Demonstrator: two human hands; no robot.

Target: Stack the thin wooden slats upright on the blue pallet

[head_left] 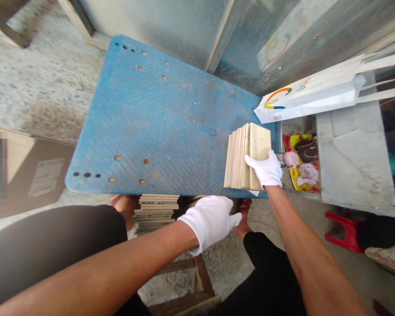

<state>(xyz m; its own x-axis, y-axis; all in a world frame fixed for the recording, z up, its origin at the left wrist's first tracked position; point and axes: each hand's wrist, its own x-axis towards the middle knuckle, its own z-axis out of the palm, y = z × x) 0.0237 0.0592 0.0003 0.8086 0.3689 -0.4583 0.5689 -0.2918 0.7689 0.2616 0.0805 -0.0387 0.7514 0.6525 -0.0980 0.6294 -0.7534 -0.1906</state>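
A blue ribbed board (pixel 158 118) lies in front of me like a tabletop. At its near right corner stands a row of thin pale wooden plates (pixel 240 153) on edge. My right hand (pixel 266 170), in a white glove, is wrapped over the right end of that row and grips it. My left hand (pixel 212 219), also in a white glove, hovers below the board's front edge with its fingers loosely curled, and nothing shows in it. A second stack of the same plates (pixel 156 210) lies flat under the board between my knees.
A white paper bag (pixel 312 94) rests on a grey metal box (pixel 352 153) to the right. Colourful packets (pixel 303 166) lie in the gap beside the board. A cardboard box (pixel 29 171) sits left, a red stool (pixel 344 230) low right, a metal wall behind.
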